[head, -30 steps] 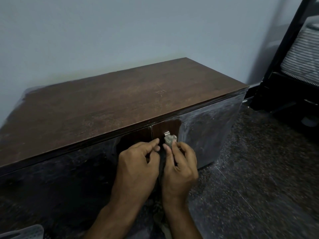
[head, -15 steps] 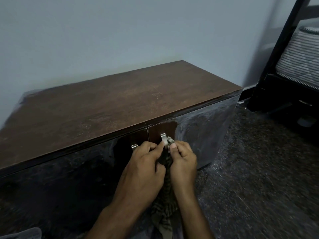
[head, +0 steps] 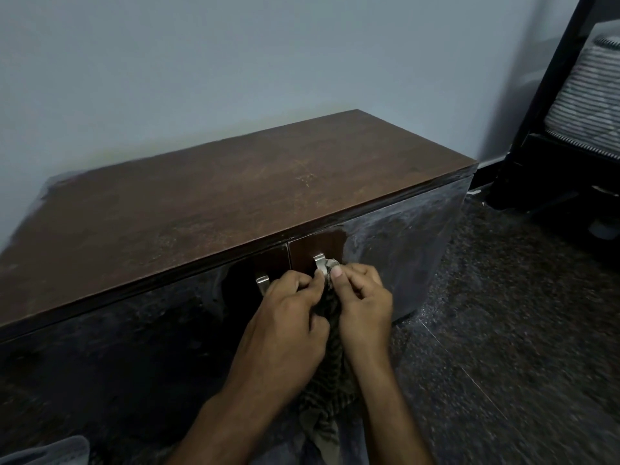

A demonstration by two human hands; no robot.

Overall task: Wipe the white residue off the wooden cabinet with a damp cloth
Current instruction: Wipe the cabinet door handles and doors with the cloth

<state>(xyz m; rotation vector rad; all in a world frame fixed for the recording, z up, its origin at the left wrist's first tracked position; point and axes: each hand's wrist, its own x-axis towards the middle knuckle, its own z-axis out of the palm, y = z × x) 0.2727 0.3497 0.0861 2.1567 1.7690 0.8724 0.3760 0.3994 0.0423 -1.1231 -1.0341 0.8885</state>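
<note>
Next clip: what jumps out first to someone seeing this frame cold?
Both hands, left hand and right hand, pinch a striped cloth against the right metal handle at the cabinet front's centre. White residue clouds the right door beside a wiped dark patch. The brown cabinet top fills mid-frame.

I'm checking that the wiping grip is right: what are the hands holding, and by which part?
Both hands pinch the cloth near its top end, against the right door handle: left hand, right hand. The rest hangs down between the wrists.

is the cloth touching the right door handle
Touching. The head view shows the cloth bunched against the right handle, pinched there by both the left hand and right hand.
</note>
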